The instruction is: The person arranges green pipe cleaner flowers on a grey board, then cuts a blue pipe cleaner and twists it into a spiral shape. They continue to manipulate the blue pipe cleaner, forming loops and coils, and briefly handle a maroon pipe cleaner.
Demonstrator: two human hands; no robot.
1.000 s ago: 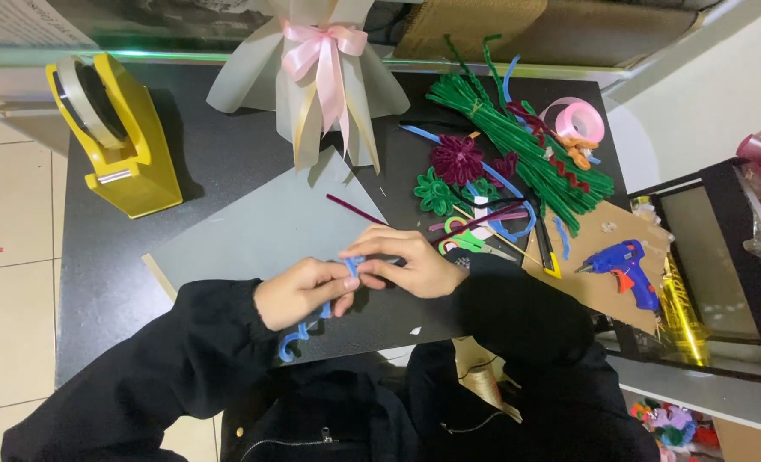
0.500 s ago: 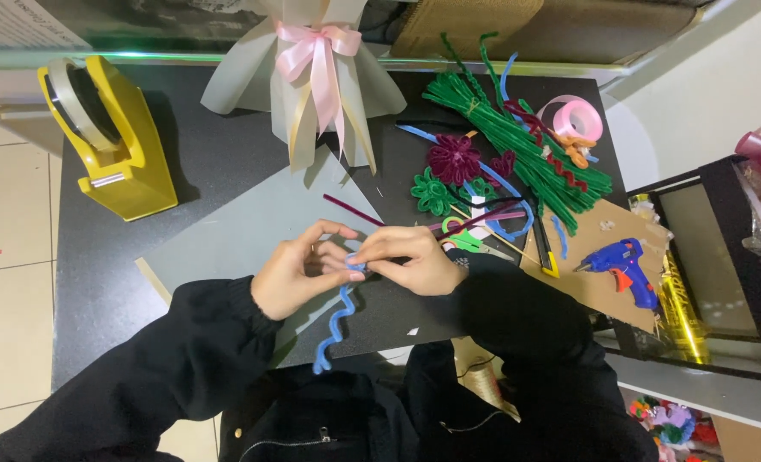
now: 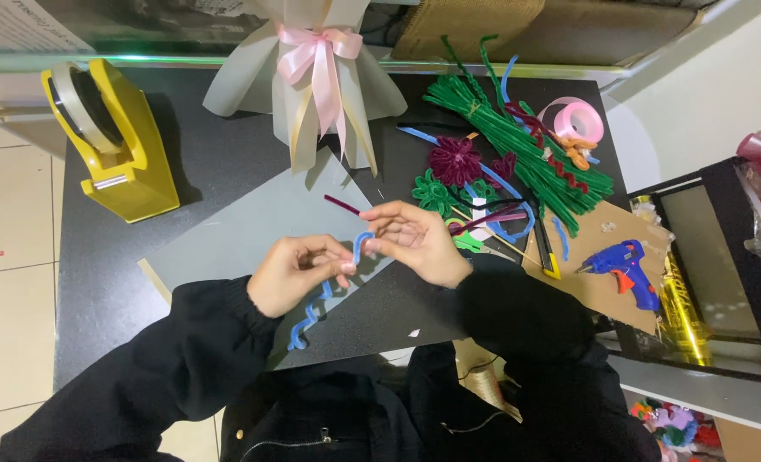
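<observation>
I see my left hand point(image 3: 299, 272) and my right hand point(image 3: 415, 239) close together over a grey sheet point(image 3: 252, 227) on the dark table point(image 3: 98, 274). Both hands pinch a blue pipe cleaner point(image 3: 329, 282) — the fingers are curled in tight around it. The top of the blue pipe cleaner bends up between my two hands, and the rest of it hangs down in wiggly curls toward my black sleeve.

A thin dark red stick point(image 3: 343, 204) lies on the grey sheet just above my right hand.

To the right sits a pile of green pipe cleaners point(image 3: 517, 145), with a purple fuzzy flower point(image 3: 455, 160) and a green fuzzy flower point(image 3: 434, 192) beside it. A pink ribbon roll point(image 3: 576, 120) rests at the far edge of that pile.

A blue glue gun point(image 3: 624, 269) lies on a piece of brown cardboard point(image 3: 599, 291) — well apart from my hands.

A yellow tape holder point(image 3: 119, 145) stands on the left. At the top is a wrapped bouquet with a pink bow point(image 3: 316, 51).
</observation>
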